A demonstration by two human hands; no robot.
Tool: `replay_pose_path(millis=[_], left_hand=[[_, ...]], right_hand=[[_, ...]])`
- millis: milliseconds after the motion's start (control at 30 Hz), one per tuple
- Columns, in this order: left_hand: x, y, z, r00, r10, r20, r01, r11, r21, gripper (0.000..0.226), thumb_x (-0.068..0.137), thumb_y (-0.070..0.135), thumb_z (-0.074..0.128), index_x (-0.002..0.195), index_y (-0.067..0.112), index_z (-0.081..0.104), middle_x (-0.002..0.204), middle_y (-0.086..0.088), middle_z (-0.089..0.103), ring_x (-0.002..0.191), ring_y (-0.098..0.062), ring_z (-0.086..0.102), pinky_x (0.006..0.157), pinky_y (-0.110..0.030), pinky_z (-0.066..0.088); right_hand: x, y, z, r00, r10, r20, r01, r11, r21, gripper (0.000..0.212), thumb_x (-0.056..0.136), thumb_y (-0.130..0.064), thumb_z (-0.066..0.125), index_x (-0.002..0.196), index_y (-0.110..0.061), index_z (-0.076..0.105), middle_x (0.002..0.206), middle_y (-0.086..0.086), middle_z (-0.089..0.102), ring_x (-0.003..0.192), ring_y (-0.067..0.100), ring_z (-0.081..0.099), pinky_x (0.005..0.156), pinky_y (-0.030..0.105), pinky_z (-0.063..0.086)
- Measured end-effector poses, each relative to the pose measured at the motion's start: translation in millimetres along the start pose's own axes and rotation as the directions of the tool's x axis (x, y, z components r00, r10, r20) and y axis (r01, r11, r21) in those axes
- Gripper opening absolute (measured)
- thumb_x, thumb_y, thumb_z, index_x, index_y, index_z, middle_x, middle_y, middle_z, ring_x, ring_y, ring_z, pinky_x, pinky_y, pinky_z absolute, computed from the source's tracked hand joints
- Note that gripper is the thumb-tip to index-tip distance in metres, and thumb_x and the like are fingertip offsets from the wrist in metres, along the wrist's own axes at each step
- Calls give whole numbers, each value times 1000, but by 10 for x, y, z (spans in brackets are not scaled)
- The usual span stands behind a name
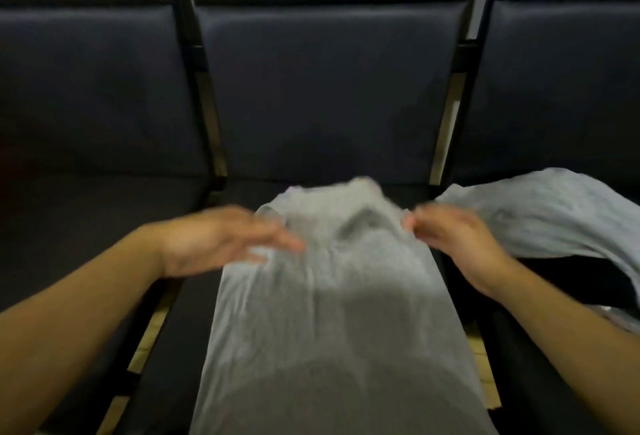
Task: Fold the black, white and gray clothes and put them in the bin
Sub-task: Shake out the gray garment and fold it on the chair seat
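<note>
A gray shirt (325,296) lies lengthwise on the middle seat (194,313) of a row of dark chairs, its sides already turned in so that it forms a long narrow strip running from the collar end at the far side down toward the person. The left hand (221,240) lies flat on the upper left part of the shirt, fingers stretched out and pressing the cloth; the picture is blurred there, so the fingertips are hard to read. The right hand (453,237) is at the shirt's upper right corner, fingers curled; it seems to pinch the edge near the shoulder, though blur leaves this grip uncertain.

A second cloth (540,216), pale gray or white, lies loose and unfolded on the seat to the right, just beside the right hand.

By the look of it, the task is at an early stage. The gray shirt is only partly folded: the lengthwise fold is made, and the crosswise folds remain. The pale cloth is untouched. No black garment and no bin are in view, so nothing can be said of them, and nothing appears to be put away yet.
</note>
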State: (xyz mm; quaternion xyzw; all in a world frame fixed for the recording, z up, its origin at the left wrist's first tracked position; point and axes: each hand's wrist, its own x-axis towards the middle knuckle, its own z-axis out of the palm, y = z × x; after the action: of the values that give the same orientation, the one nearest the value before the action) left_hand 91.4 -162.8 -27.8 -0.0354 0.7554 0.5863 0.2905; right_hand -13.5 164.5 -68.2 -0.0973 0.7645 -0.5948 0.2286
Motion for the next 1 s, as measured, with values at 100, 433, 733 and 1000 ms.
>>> replay_pose_path(millis=[100,433,733,1000], left_hand=[[-295,-508,397,955,-292,47,228,827,513,66,86,76,54,127,27,70,134,11,65,127,-8,58,110,-32,44],[39,-1141,1005,912,-268,-309,407,502,763,87,92,74,45,161,33,12,165,2,8,152,-25,15,123,-44,25],[617,-1022,705,769,-130,-626,568,589,575,68,91,76,40,135,25,51,138,-2,47,127,-24,45,106,-47,42],[1220,-995,559,733,-122,-669,385,886,260,19,96,22,64,79,15,68,80,-5,68,78,-20,67,72,-38,60]], right_hand=[[-535,659,-116,981,172,89,-112,878,-465,24,97,-24,67,75,-22,77,73,-4,71,66,5,63,71,30,52],[-476,1042,166,916,335,222,-97,720,-687,48,93,-41,65,135,-38,43,127,-5,45,115,12,51,97,28,48],[166,898,539,985,155,-81,-170,748,-641,37,90,-54,61,119,-33,49,124,-6,38,118,20,48,101,40,47],[929,721,941,989,82,-126,-148,674,-724,35,92,-45,61,108,-17,49,103,5,59,99,27,58,73,38,51]])
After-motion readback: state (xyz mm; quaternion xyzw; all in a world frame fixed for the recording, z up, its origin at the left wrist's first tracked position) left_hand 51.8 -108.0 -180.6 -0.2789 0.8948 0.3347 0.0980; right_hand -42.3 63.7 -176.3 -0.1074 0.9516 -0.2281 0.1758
